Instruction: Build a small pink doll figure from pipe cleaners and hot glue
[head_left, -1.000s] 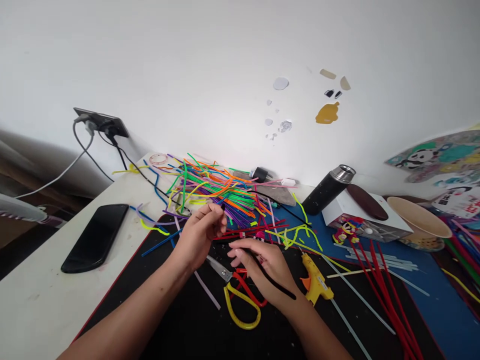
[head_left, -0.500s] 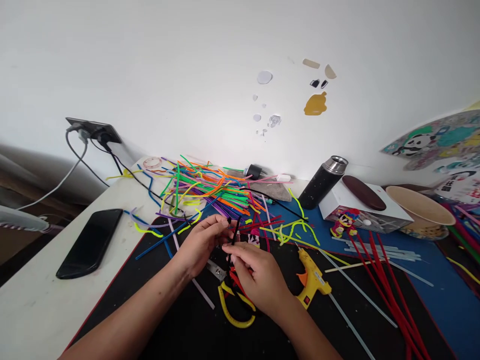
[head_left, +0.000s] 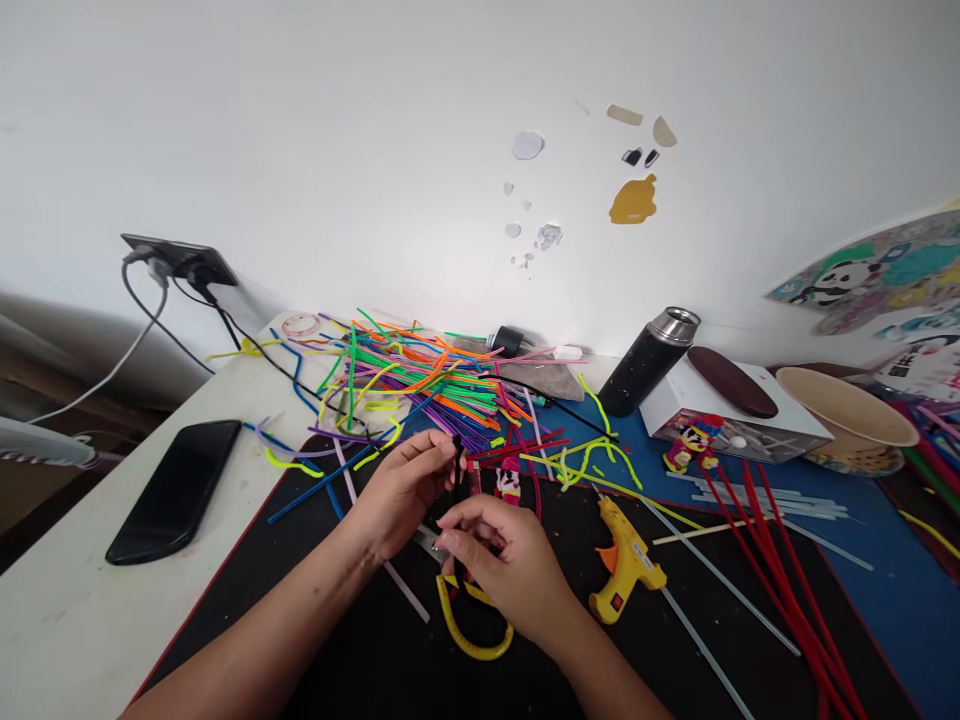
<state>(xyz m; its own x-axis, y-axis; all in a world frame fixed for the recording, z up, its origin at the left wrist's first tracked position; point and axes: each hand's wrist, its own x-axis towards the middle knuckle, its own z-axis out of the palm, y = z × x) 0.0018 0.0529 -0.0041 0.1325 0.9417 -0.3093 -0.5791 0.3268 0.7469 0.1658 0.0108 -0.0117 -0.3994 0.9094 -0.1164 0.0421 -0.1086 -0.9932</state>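
My left hand (head_left: 409, 490) pinches a black pipe cleaner (head_left: 458, 478) near its top, between thumb and forefinger. Just below, my right hand (head_left: 506, 555) has its thumb and fingertips closed around the lower part of that strip, which is partly hidden there. Beneath my hands lie scissors with yellow handles (head_left: 480, 652), their blades partly covered by the fingers. A small pink, white and black figure (head_left: 508, 483) lies just beyond my right hand. Beside that hand, on the right, is a yellow glue gun (head_left: 628, 565).
A heap of coloured pipe cleaners (head_left: 420, 385) lies along the wall. Further right are a black flask (head_left: 646, 365), a white box (head_left: 735, 400), a bowl (head_left: 847, 420), a small figure (head_left: 694, 445), glue sticks (head_left: 772, 497) and red pipe cleaners (head_left: 799, 600). A phone (head_left: 174, 490) lies left.
The black pipe cleaner has gone from slanting to nearly upright, its top now at my left fingertips. My right hand has shifted slightly down and left along it.
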